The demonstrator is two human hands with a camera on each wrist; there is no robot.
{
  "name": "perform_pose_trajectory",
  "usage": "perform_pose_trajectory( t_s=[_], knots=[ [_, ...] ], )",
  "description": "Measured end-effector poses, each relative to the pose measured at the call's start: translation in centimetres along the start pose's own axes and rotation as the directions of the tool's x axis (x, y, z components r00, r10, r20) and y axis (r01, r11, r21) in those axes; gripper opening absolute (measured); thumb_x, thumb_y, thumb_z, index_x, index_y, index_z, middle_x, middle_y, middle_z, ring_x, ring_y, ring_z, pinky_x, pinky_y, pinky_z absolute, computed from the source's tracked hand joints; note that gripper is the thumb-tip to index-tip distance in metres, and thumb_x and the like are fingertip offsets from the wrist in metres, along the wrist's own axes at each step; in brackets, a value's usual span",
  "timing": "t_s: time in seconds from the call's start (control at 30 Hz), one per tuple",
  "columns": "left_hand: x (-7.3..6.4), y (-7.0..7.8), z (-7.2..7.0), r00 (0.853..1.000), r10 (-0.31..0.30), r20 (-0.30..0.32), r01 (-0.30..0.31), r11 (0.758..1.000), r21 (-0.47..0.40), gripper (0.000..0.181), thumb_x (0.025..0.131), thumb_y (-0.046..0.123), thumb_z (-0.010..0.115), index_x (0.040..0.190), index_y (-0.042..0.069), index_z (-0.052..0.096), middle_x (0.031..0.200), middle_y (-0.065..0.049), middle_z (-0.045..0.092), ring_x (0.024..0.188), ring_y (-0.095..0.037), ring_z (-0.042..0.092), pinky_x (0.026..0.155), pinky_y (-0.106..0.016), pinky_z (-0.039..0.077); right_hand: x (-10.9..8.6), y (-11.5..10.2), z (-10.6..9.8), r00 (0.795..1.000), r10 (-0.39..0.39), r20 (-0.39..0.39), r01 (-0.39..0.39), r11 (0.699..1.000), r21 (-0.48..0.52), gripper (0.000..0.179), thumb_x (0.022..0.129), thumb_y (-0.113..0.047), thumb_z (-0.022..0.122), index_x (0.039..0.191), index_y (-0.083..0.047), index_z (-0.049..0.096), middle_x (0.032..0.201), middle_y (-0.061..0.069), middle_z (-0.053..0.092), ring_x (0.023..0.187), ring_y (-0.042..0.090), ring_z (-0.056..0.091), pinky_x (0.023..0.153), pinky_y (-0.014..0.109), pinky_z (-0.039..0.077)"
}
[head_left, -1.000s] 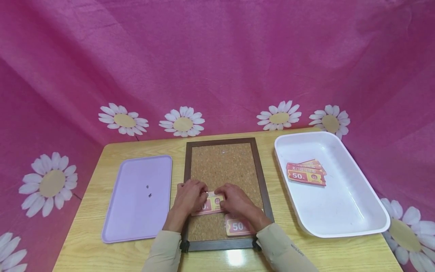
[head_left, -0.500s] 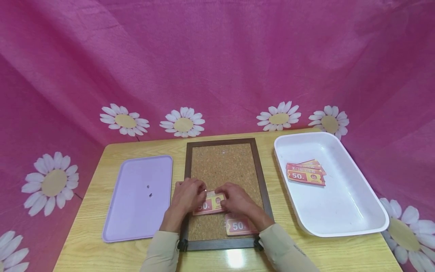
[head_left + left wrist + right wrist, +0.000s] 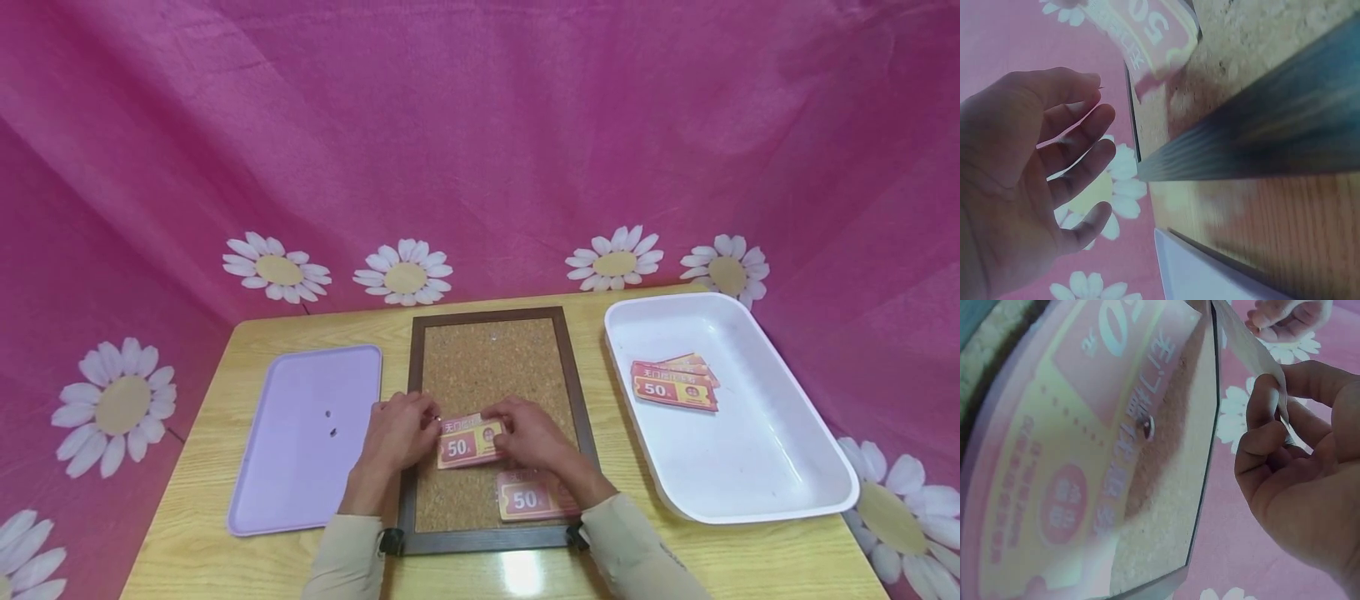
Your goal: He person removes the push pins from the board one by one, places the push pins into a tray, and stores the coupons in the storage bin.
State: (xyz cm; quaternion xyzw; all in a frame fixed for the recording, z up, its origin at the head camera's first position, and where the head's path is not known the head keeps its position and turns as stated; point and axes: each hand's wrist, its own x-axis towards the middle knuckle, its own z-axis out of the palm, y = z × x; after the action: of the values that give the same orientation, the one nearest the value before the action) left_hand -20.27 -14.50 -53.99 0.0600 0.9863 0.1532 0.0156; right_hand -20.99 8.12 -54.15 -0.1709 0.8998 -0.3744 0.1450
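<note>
My right hand (image 3: pixel 534 435) pinches the right end of a red and yellow coupon (image 3: pixel 467 442) marked 50, held over the cork board (image 3: pixel 491 358). In the right wrist view the coupon (image 3: pixel 1254 350) shows edge-on between thumb and finger. Just left of the coupon is my left hand (image 3: pixel 401 429), its thumb and forefinger pressed together on a tiny pin (image 3: pixel 1102 87) with only the thin tip showing. Another coupon (image 3: pixel 525 497) lies at the board's lower right; a shiny pin (image 3: pixel 1146 427) stands at its top edge.
A lilac tray (image 3: pixel 300 483) with two small dark items lies left of the dark-framed board. On the right, a deep white tub (image 3: pixel 757 450) holds several coupons (image 3: pixel 675 387). A small clear pin (image 3: pixel 492 337) sits near the board's top. Pink flowered cloth hangs behind.
My left hand has drawn left off the coupon, so its left end now shows. The right hand has shifted the coupon slightly right and up.
</note>
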Motion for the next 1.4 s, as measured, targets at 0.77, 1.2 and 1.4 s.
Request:
perform_pose_trajectory(
  t_s=[0.77, 1.2, 1.4],
  knots=[
    [-0.5, -1.3, -0.1, 0.999, -0.04, -0.02, 0.04, 0.999, 0.008, 0.01, 0.085, 0.029, 0.069, 0.09, 0.02, 0.07, 0.088, 0.005, 0.064, 0.086, -0.017, 0.055, 0.085, -0.047, 0.041, -1.0, 1.0, -3.3, 0.994, -0.022, -0.103, 0.029, 0.997, 0.065, 0.028, 0.084, -0.008, 0.067, 0.108, -0.022, 0.07, 0.106, -0.002, 0.064, 0.076, 0.01, 0.053, 0.067, 0.027, 0.044],
    [-0.8, -1.9, -0.2, 0.998, -0.065, -0.006, 0.065, 0.998, -0.013, 0.01, 0.086, 0.027, 0.07, 0.092, 0.019, 0.071, 0.092, 0.003, 0.066, 0.093, -0.02, 0.058, 0.09, -0.05, 0.04, -1.5, 1.7, -4.9, 0.985, 0.07, -0.158, -0.058, 0.995, 0.08, 0.029, 0.085, -0.009, 0.065, 0.11, -0.024, 0.069, 0.113, -0.001, 0.063, 0.08, 0.015, 0.055, 0.065, 0.029, 0.047],
    [-1.3, -2.9, -0.5, 0.998, -0.04, -0.053, 0.04, 0.999, -0.009, 0.006, 0.084, 0.025, 0.07, 0.087, 0.02, 0.071, 0.093, 0.002, 0.068, 0.095, -0.022, 0.062, 0.086, -0.051, 0.041, -1.8, 2.1, -5.7, 0.975, 0.092, -0.202, -0.08, 0.994, 0.071, 0.029, 0.085, -0.012, 0.066, 0.112, -0.021, 0.068, 0.109, 0.003, 0.062, 0.081, 0.018, 0.055, 0.062, 0.029, 0.046]
  ],
)
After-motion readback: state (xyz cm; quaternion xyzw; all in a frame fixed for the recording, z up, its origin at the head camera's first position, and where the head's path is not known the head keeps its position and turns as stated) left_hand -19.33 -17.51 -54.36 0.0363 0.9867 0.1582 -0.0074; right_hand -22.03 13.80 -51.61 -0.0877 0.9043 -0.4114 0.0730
